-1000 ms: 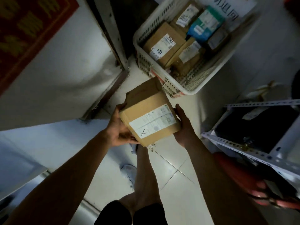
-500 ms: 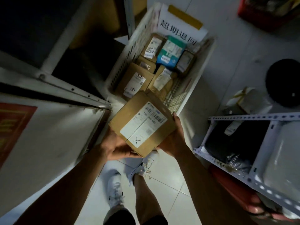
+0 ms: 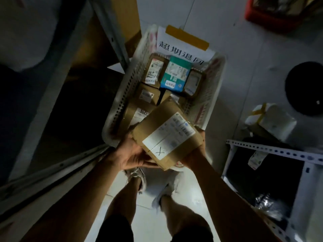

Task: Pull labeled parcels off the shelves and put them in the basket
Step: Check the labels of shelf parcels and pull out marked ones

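Observation:
I hold a brown cardboard parcel with a white label marked with an X, over the near end of the white plastic basket. My left hand grips its left underside, fingers curled beneath. My right hand supports its right side, mostly hidden under the box. Inside the basket lie several labeled parcels, among them a teal box and brown boxes. A paper sign with printed characters is taped to the basket's far end.
A metal shelf frame stands left of the basket. Another white shelf holding dark bags is at the right. A white taped parcel, a black round object and a red crate sit on the floor. My feet stand just before the basket.
I have stepped up to the basket and both hands have carried the parcel forward, from short of the near rim to over the basket's near end.

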Tool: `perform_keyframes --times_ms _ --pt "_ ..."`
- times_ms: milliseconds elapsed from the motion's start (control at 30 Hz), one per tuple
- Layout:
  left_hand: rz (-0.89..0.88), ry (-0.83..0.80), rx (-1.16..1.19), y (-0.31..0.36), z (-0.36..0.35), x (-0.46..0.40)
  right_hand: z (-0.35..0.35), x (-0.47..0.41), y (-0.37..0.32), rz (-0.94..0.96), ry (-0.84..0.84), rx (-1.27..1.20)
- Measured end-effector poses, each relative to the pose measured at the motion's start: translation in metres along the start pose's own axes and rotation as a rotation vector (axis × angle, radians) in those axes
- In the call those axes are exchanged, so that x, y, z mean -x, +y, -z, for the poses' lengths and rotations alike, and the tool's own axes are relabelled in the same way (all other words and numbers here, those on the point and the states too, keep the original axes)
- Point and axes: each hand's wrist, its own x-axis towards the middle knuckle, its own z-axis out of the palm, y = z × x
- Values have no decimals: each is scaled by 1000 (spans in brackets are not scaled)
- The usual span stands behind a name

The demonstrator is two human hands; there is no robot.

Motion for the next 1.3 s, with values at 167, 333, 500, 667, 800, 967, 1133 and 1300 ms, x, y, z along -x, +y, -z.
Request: perform_keyframes --times_ms 167,333,500,667,800,967,1133,1300 --pt "-95 48 -45 71 7 -26 -34 -50 -23 4 -36 -47" --pt "-139 118 -76 129 22 -63 -75 -122 -39 39 -97 -42" --pt "-186 122 -20 171 24 -101 -107 -166 -68 77 -124 13" --pt "-255 -189 195 201 11 -134 -133 -183 -107 122 -138 196" --pt "-329 -98 308 234 -1 -166 -164 -197 -128 302 -168 531" --pt "-422 43 398 272 -21 -197 -184 -225 -139 544 -203 780" --pt "-431 31 291 300 -26 -216 -189 -253 -150 550 -124 791" --pt "-453 -53 287 294 -23 -225 -197 -246 -152 554 -118 918"
